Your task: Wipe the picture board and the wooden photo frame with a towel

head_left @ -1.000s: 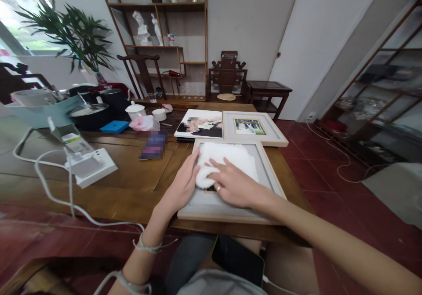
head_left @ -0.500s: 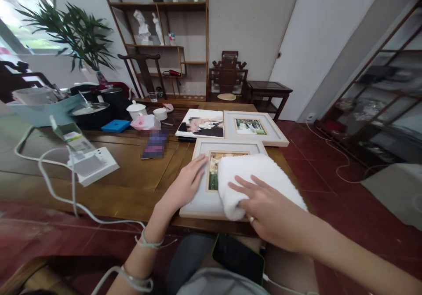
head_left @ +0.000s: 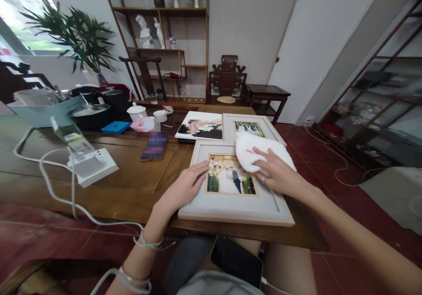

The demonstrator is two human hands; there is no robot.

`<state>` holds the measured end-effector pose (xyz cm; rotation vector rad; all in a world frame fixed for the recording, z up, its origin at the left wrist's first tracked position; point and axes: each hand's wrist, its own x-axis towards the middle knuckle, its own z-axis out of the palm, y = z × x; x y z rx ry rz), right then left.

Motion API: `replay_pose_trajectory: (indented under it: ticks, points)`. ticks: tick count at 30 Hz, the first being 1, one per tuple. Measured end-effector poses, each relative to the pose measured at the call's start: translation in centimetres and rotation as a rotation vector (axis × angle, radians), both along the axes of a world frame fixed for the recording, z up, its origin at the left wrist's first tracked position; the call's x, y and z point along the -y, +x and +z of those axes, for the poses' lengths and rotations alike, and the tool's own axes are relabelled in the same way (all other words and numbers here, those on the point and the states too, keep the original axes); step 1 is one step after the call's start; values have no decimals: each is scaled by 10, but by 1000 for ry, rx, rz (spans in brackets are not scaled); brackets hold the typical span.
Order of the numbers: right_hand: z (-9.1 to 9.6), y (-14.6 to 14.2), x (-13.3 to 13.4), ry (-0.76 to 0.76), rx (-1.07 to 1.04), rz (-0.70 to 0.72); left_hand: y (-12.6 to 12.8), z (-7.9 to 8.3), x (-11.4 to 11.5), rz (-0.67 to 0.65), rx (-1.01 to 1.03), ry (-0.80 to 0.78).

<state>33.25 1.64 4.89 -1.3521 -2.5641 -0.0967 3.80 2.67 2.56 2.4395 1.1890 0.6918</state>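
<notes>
A picture frame [head_left: 235, 220] with a pale wooden edge and a white mat lies flat near the table's front edge. Its wedding photo [head_left: 231, 175] shows almost whole. My left hand [head_left: 190, 184] rests flat on the frame's left side, fingers together and stretched toward the photo's edge. On the frame's upper right, my right hand [head_left: 277, 172] grips a folded white towel [head_left: 249, 147] and presses it down. The towel covers the photo's top right corner and the lower part of a second frame [head_left: 262, 123] behind. Beside that one lies a photo album or print [head_left: 204, 128].
On the wooden table [head_left: 132, 185] stand a white device box [head_left: 97, 167] with cables, a blue box [head_left: 115, 127], white cups, pots and a light blue basin [head_left: 46, 114]. A phone [head_left: 235, 260] lies on my lap. Chairs and shelves stand behind.
My right hand has moved the towel up and right, from the frame's lower middle to its upper right corner, uncovering most of the photo. My left hand stays in place.
</notes>
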Motion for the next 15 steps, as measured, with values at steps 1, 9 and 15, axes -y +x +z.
replay_pose_trajectory:
  ticks: [1,9,15]
  points:
    - [-1,-2,-10,37,-1,-35,-1,0,0,1,-1,-2]
    - [-2,-24,-27,34,76,-85,0,1,0,18,13,-13]
    - [20,-35,48,-212,72,16,1,-3,-1,20,18,1]
